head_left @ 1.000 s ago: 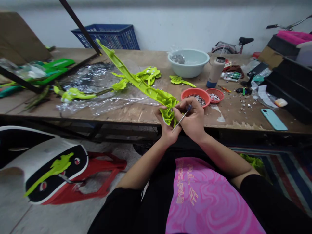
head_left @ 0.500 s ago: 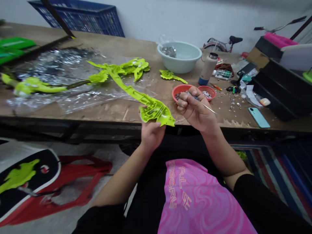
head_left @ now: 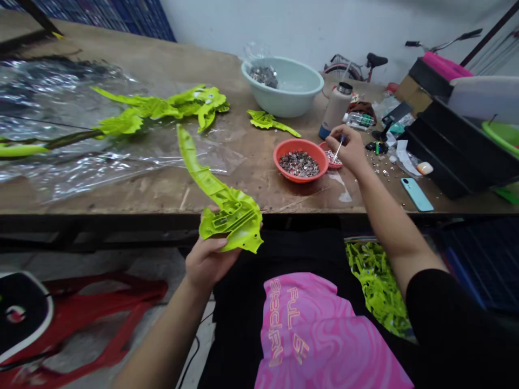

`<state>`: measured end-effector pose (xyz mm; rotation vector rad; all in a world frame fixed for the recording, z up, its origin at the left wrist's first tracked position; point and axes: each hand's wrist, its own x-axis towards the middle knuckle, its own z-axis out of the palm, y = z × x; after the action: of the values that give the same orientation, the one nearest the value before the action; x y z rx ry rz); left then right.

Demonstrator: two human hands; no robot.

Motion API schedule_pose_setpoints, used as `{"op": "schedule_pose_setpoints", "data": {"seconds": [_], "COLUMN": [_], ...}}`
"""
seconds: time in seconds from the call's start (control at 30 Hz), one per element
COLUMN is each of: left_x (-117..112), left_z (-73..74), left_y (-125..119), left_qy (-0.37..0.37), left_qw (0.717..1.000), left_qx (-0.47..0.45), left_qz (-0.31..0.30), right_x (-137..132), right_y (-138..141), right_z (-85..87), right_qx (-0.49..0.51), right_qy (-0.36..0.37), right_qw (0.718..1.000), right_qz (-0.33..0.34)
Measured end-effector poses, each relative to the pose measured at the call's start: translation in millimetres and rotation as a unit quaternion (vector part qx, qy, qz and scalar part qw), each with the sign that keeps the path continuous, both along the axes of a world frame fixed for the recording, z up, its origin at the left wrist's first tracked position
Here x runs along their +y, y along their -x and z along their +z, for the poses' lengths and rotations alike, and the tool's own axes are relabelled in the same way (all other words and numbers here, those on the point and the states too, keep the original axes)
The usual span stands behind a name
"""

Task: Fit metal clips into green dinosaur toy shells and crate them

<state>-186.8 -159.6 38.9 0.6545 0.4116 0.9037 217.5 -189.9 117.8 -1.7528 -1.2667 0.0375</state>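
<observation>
My left hand [head_left: 208,259] is closed on the wide end of a long lime-green plastic part [head_left: 221,197], held in front of the table edge with its thin end pointing up and left. My right hand [head_left: 349,151] is stretched out over the table, closed on a thin screwdriver [head_left: 338,149] whose tip dips toward a small red bowl [head_left: 331,158] of tiny metal pieces. A larger orange bowl [head_left: 300,159] full of screws sits just left of that hand.
More lime-green parts [head_left: 162,108] lie on clear plastic sheeting [head_left: 60,119]. A pale green basin [head_left: 287,86], a bottle [head_left: 335,109], a teal phone [head_left: 417,193], loose screws and black trays [head_left: 458,146] crowd the right side. Green parts fill a bin [head_left: 377,281] by my knee.
My right hand has moved away from the green part and reached right to the small red bowl with the screwdriver. My left hand lowered the part toward my lap. My view swung right.
</observation>
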Motion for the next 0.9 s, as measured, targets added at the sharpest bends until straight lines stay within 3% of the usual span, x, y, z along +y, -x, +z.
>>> {"op": "schedule_pose_setpoints", "data": {"seconds": [0.03, 0.07, 0.13, 0.2, 0.33, 0.47, 0.6, 0.73, 0.83, 0.9], "left_x": [1, 1, 2, 3, 3, 1, 1, -1, -5, -8], "left_z": [1.1, 2.9, 8.1, 14.4, 24.9, 28.7, 29.4, 34.4, 38.9, 40.6], "left_y": [0, 0, -6, -13, -24, -22, -15, -16, -28, -38], "left_qy": [0.006, 0.008, 0.000, -0.022, -0.064, -0.061, -0.038, -0.007, -0.020, -0.035], "left_qw": [1.000, 1.000, 0.999, 0.999, 0.994, 0.993, 0.993, 0.994, 0.997, 0.997], "left_qx": [0.005, 0.007, 0.003, -0.018, -0.065, -0.071, -0.066, -0.070, -0.062, -0.061], "left_qz": [-0.016, -0.027, -0.036, -0.042, -0.063, -0.067, -0.086, -0.080, -0.032, -0.018], "right_x": [9, 17, 31, 39, 45, 43, 35, 27, 14, -1], "right_y": [-27, -48, -75, -84, -85, -89, -87, -56, 4, 58], "right_z": [-1.8, -4.0, -10.0, -17.2, -26.4, -23.6, -11.3, 6.1, 15.4, 19.2], "right_qx": [-0.070, -0.113, -0.141, -0.144, -0.162, -0.159, -0.147, -0.114, 0.032, 0.134], "right_qy": [0.099, 0.198, 0.317, 0.362, 0.385, 0.351, 0.262, 0.162, 0.029, -0.036], "right_qw": [0.991, 0.971, 0.935, 0.920, 0.909, 0.921, 0.946, 0.970, 0.998, 0.987], "right_qz": [-0.061, -0.075, -0.067, -0.041, -0.023, -0.049, -0.119, -0.142, -0.046, 0.076]}}
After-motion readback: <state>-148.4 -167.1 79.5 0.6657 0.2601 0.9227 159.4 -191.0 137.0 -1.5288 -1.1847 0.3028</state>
